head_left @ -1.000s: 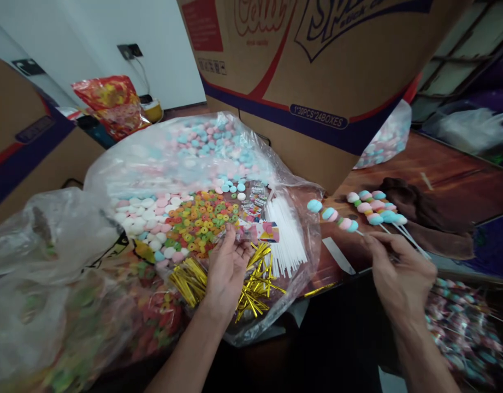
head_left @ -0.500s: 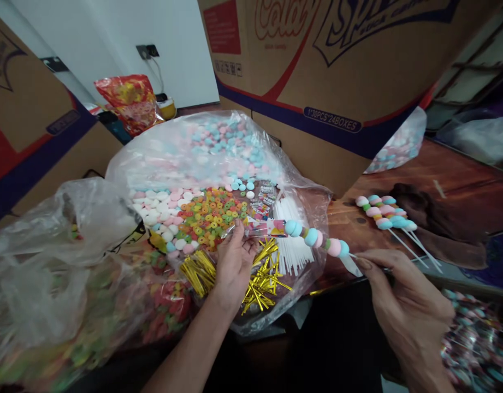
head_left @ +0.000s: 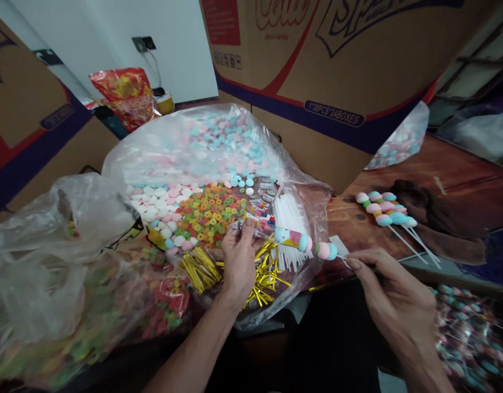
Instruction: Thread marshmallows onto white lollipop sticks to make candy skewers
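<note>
My right hand [head_left: 394,300] pinches the white stick of a marshmallow skewer [head_left: 326,251] threaded with pink, blue and green pieces. My left hand [head_left: 238,267] grips a clear printed wrapper [head_left: 290,238] by its closed end. The skewer's far part sits inside this wrapper; its pieces near the stick are still outside. Under my left hand lie gold twist ties [head_left: 200,270], and ring gummies [head_left: 212,210] are just beyond it. White sticks [head_left: 287,215] and loose wrappers [head_left: 264,194] lie behind the skewer.
Several bare skewers [head_left: 386,208] rest on the table at right, beside a brown cloth [head_left: 431,229]. Wrapped skewers [head_left: 466,338] are heaped at lower right. A large bag of marshmallows [head_left: 222,136] lies behind, a bag of gummies [head_left: 91,305] at left. Cardboard boxes [head_left: 276,120] stand at the back.
The skewer has slid left into the wrapper, which now covers its leading pieces. My right hand has moved left with the stick; my left hand has shifted slightly right.
</note>
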Demonstrator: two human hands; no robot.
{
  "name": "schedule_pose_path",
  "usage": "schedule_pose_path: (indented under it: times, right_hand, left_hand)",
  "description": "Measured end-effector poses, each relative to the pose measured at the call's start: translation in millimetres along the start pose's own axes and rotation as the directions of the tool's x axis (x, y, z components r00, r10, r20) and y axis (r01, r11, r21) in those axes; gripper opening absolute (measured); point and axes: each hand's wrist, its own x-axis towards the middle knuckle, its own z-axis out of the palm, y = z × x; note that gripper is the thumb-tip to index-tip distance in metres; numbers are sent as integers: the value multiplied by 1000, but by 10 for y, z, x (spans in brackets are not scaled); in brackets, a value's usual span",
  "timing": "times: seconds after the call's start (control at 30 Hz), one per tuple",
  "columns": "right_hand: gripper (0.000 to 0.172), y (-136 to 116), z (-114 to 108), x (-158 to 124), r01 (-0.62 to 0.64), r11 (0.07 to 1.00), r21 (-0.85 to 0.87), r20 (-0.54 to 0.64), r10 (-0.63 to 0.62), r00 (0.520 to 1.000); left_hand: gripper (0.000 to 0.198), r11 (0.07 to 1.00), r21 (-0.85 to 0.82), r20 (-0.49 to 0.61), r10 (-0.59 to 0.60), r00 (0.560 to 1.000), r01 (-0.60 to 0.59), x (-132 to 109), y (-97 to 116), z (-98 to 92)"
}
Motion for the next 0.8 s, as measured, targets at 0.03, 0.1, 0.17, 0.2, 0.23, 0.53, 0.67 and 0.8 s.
schedule_pose_path:
  times: [0.03, 0.1, 0.17, 0.2, 0.23, 0.53, 0.67, 0.8]
  right_hand:
    - [9, -4, 19, -2, -9, 1000, 4, 0, 9, 1000]
    - [11, 2, 44, -7, -17, 1000, -18, 19, 18, 1000]
    - [13, 20, 49, -13, -17, 999, -50, 57, 20, 998]
    - [13, 30, 45, -16, -17, 998, -62, 82, 22, 996]
    - [14, 38, 37, -17, -19, 997, -69, 109, 27, 994]
    - [23, 55, -36, 6, -165, 986, -10, 290, 161, 944]
    - [22, 80, -24, -10, -146, 989, -10, 304, 142, 942]
    - [13, 60, 13, -28, 60, 996, -73, 190, -46, 981]
  left_hand:
    - [35, 1000, -5, -2, 3, 1000, -3, -3, -11, -1]
    - [35, 1000, -8, -6, 3, 1000, -3, -2, -30, -14]
    - [35, 1000, 9, -1, 1, 1000, -1, 4, -40, -30]
    - [36, 1000, 16, 3, 2, 1000, -2, 8, -40, -36]
    - [36, 1000, 13, 7, 5, 1000, -5, 13, -36, -40]
    - [44, 992, 49, 3, -118, 993, 118, 57, 40, -67]
    - [42, 990, 65, 20, -128, 992, 126, 42, 21, -70]
    - [39, 993, 53, -6, -101, 995, 101, 6, -26, -62]
